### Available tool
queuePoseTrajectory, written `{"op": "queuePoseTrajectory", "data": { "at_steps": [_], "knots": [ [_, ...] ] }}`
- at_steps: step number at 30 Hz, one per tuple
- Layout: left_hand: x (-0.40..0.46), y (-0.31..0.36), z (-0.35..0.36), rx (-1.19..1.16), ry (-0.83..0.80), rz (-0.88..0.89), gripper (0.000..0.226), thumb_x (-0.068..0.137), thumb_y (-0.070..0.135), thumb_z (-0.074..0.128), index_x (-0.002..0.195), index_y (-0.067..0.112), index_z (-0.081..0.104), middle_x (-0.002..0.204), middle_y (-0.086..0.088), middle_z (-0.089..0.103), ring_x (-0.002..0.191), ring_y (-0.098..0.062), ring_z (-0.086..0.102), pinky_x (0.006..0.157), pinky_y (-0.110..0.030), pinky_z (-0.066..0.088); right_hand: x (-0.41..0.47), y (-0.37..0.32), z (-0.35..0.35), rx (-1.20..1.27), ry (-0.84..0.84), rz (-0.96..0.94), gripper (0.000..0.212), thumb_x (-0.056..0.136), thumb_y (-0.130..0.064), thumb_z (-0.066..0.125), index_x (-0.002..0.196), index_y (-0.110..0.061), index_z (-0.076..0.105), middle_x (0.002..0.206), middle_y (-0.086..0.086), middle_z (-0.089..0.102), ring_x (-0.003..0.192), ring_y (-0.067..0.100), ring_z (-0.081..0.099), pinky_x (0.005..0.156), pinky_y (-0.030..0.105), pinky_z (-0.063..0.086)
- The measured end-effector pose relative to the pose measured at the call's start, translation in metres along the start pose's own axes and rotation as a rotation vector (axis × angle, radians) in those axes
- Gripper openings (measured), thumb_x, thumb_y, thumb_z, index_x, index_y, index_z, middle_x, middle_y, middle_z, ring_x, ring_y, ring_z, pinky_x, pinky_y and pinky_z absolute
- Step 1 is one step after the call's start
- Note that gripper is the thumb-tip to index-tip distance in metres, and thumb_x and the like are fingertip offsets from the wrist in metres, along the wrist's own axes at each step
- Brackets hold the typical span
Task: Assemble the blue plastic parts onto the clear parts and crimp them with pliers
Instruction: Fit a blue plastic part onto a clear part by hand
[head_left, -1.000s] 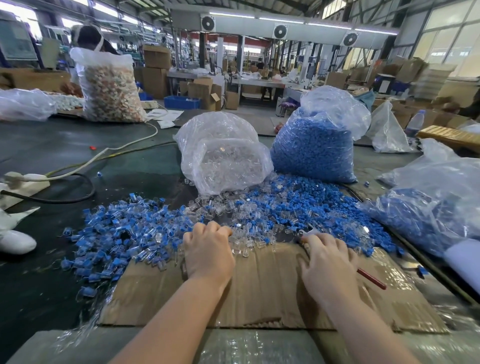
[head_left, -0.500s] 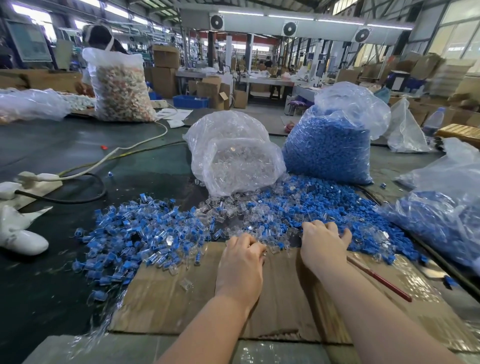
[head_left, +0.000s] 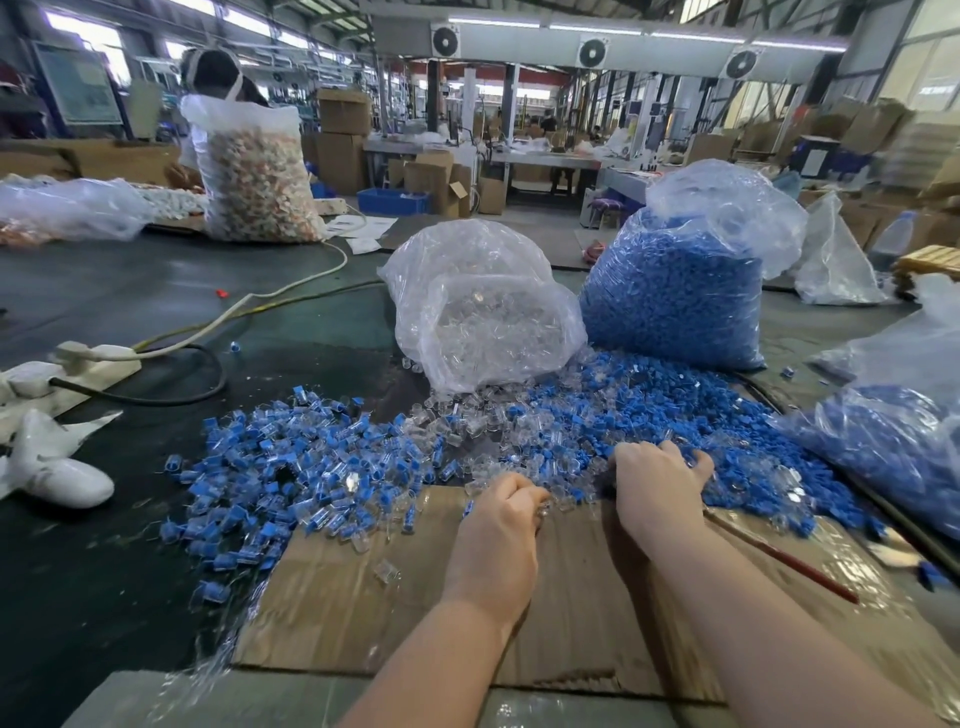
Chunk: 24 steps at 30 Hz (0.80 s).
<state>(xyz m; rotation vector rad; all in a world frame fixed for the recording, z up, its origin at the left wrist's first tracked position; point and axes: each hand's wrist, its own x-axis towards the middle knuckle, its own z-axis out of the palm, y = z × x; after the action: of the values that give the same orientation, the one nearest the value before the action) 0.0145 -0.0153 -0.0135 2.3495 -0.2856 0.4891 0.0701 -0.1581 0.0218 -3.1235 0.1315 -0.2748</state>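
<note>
Fingers (head_left: 524, 493) of left hand (head_left: 496, 540) curled shut at the cardboard sheet's (head_left: 363, 597) far edge, apparently pinching a clear part, hard to tell. Right hand (head_left: 657, 488) spread loosely open, palm down on the loose blue parts (head_left: 613, 410) mixed with clear ones, gripping nothing visible. Red-handled pliers (head_left: 779, 558) lie on the cardboard just right of the right wrist. Assembled pieces (head_left: 291, 467) heaped left on the desk (head_left: 130, 291). Bag of clear parts (head_left: 483, 312) and bag of blue parts (head_left: 675, 291) behind.

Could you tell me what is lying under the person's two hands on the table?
A flat cardboard sheet lies under both hands, left and right. The right fingers rest on mixed blue and clear parts. Whatever either palm covers is hidden.
</note>
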Motion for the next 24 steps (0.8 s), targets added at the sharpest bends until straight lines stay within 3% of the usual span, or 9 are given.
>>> {"op": "queuePoseTrajectory", "data": {
  "at_steps": [6, 9, 12, 19, 24],
  "knots": [
    [-0.001, -0.001, 0.000, -0.030, 0.006, -0.008, 0.030, 0.092, 0.010, 0.053, 0.122, 0.012, 0.057, 0.115, 0.007, 0.054, 0.092, -0.001, 0.053, 0.086, -0.007, 0.040, -0.011, 0.003, 0.005, 0.051, 0.121, -0.036, 0.029, 0.088, -0.005, 0.046, 0.095, -0.029, 0.060, 0.093, -0.008, 0.060, 0.104, 0.017, 0.047, 0.106, 0.048, 0.015],
    [-0.001, -0.001, -0.001, -0.045, 0.017, -0.010, 0.025, 0.091, 0.016, 0.055, 0.116, 0.014, 0.061, 0.110, 0.009, 0.055, 0.090, 0.001, 0.052, 0.085, -0.005, 0.040, -0.021, 0.001, 0.005, 0.127, 0.180, -0.066, 0.021, 0.093, -0.017, 0.048, 0.097, -0.033, 0.061, 0.097, -0.011, 0.061, 0.103, 0.014, 0.047, 0.102, 0.040, 0.017],
    [-0.001, 0.001, -0.004, -0.047, 0.029, -0.023, 0.019, 0.090, 0.020, 0.058, 0.107, 0.015, 0.065, 0.100, 0.009, 0.058, 0.087, -0.001, 0.053, 0.084, -0.009, 0.042, -0.033, -0.002, 0.006, 0.176, 0.198, -0.101, 0.021, 0.094, -0.017, 0.047, 0.098, -0.033, 0.060, 0.098, -0.013, 0.061, 0.099, 0.013, 0.047, 0.095, 0.034, 0.017],
    [-0.004, 0.004, -0.009, -0.112, 0.056, -0.034, 0.014, 0.085, 0.015, 0.065, 0.098, 0.016, 0.069, 0.093, 0.014, 0.057, 0.087, 0.000, 0.053, 0.079, 0.000, 0.037, -0.060, 0.000, 0.010, 0.280, 0.171, -0.106, 0.017, 0.095, -0.027, 0.047, 0.103, -0.036, 0.059, 0.100, -0.016, 0.061, 0.104, 0.010, 0.047, 0.090, 0.030, 0.019],
    [-0.005, 0.005, -0.011, -0.158, 0.054, -0.034, 0.015, 0.081, 0.011, 0.069, 0.095, 0.015, 0.069, 0.088, 0.016, 0.056, 0.081, 0.003, 0.055, 0.076, 0.000, 0.040, -0.070, 0.002, 0.013, 0.421, 0.213, -0.066, 0.005, 0.090, -0.030, 0.058, 0.088, -0.027, 0.062, 0.087, -0.012, 0.063, 0.093, 0.015, 0.050, 0.089, 0.033, 0.030]
  ]
}}
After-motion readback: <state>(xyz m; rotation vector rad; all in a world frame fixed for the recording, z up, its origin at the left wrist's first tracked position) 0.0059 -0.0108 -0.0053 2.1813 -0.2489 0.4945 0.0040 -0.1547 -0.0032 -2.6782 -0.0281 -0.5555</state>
